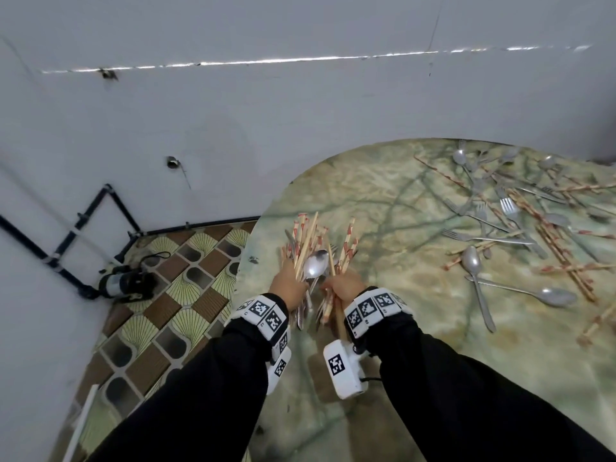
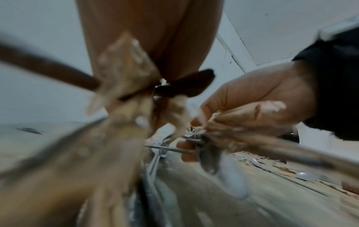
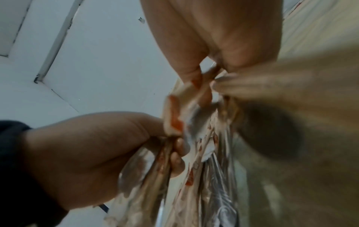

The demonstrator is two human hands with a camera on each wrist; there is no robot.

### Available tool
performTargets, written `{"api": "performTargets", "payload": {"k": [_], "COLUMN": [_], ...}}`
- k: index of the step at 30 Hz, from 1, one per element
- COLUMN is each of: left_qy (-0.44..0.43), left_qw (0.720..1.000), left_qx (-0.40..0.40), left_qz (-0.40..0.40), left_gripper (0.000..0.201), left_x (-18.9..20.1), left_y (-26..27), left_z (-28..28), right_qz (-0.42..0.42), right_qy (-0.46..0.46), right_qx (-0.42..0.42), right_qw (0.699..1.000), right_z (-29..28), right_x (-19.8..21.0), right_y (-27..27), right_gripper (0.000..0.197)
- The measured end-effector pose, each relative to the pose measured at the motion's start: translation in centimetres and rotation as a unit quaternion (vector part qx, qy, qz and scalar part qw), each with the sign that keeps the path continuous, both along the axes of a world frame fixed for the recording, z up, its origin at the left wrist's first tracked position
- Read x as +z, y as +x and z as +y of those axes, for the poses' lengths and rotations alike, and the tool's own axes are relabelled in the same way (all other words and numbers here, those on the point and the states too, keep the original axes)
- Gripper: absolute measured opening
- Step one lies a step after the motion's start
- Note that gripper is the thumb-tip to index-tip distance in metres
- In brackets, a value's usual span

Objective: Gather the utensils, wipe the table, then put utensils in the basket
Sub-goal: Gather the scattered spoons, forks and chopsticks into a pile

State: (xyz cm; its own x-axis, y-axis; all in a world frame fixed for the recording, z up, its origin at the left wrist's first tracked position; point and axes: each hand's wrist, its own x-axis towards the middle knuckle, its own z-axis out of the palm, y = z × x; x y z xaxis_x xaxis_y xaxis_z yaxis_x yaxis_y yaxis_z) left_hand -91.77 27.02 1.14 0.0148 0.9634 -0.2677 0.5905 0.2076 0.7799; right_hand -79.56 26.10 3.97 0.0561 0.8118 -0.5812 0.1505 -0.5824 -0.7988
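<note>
Gathering is the step in hand: both hands are clutching one mixed bundle (image 1: 313, 258) of chopsticks, spoons and forks, standing it nearly upright over the table (image 1: 383, 208) near its left rim. The left hand (image 1: 288, 285) is wrapping its fingers round the bundle's left side, and the right hand (image 1: 343, 285) is gripping the right side, the two almost touching; the wrist views are blurred, so exactly which pieces each finger is pinching is hard to say. A spoon bowl (image 1: 316, 264) is showing at the front of the bundle. Many loose utensils (image 1: 520, 221) are still lying scattered well to the right of the bundle, toward the table's far right. No basket or cloth is showing. Next, probably, the bundle is needing parking at the table's edge, or one hand freeing, so the remaining scatter can be swept together before wiping.
</note>
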Motion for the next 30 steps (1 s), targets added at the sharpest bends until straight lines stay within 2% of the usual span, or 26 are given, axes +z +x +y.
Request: {"api": "performTargets", "payload": {"k": [1,2,4,6,8,11,13,18,21,25,26,30], "left_qy": [0.001,0.003,0.014,0.029,0.040,0.032,0.001,-0.052,-0.040,-0.063,-0.069,-0.071], "left_qw": [1.000,1.000,1.000,1.000,0.998,0.993,0.990,0.981,0.987,0.983,0.980,0.970], "left_qx": [0.000,0.000,-0.008,0.004,0.038,0.094,0.111,0.113,0.052,-0.041,-0.058,-0.095], "left_qz": [0.003,0.004,0.004,0.005,0.022,0.064,0.091,0.146,0.145,0.166,0.177,0.212], "left_gripper": [0.062,0.062,0.056,0.041,0.030,0.026,0.028,0.035,0.033,0.046,0.050,0.065], "left_x": [-0.1,-0.1,-0.1,0.1,0.1,0.3,0.0,-1.4,-1.8,-1.8,-1.7,-1.9], "left_y": [-0.3,-0.6,-1.0,-1.3,-1.7,-2.7,-3.5,-4.5,-4.3,-3.0,-2.6,-2.2], "left_z": [0.2,0.5,0.8,1.1,1.5,2.1,2.4,3.2,3.6,3.0,2.7,2.3], "right_qz": [-0.010,-0.023,-0.040,-0.041,-0.052,-0.077,-0.116,-0.177,-0.172,-0.168,-0.161,-0.115], "right_qy": [0.002,0.007,0.024,0.031,0.022,0.007,-0.002,-0.007,-0.001,0.020,0.029,0.037], "right_qx": [-0.012,-0.025,-0.048,-0.056,-0.044,-0.022,-0.007,0.041,0.065,0.074,0.086,0.077], "right_qw": [1.000,0.999,0.998,0.997,0.997,0.997,0.993,0.983,0.983,0.983,0.983,0.990], "right_z": [0.2,0.3,0.2,0.2,0.3,0.2,0.1,-0.5,-0.4,0.2,0.2,0.6], "right_x": [0.0,0.0,0.0,-0.4,-1.2,-2.9,-3.8,-3.6,-3.4,-3.2,-3.2,-3.1], "right_y": [-0.1,-0.3,-0.2,0.0,0.2,0.2,0.4,1.1,0.9,-0.1,-0.3,-0.5], "right_gripper": [0.028,0.032,0.025,0.010,0.013,0.068,0.086,0.068,0.056,0.025,0.026,0.057]}}
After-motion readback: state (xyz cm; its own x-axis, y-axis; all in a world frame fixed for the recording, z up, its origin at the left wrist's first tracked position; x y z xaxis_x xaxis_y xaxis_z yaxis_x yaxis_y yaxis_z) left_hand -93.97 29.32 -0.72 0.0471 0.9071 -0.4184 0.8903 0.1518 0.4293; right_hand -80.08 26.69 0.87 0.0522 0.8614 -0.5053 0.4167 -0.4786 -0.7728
